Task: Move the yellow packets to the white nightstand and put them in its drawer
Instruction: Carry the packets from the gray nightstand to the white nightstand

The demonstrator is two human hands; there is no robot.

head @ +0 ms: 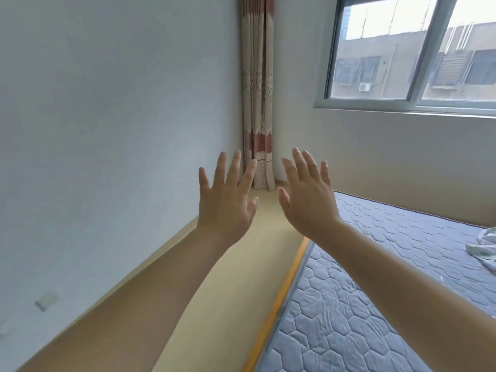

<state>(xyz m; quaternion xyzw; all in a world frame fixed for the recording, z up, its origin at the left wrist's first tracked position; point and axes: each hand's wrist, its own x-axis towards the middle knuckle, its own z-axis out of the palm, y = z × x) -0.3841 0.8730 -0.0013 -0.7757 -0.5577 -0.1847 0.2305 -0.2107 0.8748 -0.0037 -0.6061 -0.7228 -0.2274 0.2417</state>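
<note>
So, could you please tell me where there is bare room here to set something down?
The mattress looks bare from its orange edge across to the crumpled cloth at its right side. The floor strip between the wall and the mattress lies open up to the curtain. Only the cloth's corner is crowded.

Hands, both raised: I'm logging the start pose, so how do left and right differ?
The left hand fans its fingers wide; the right hand keeps them closer together. The right hand overlaps the mattress corner in this view; the left hand does not. Both are open, backs to camera, holding nothing.
</note>
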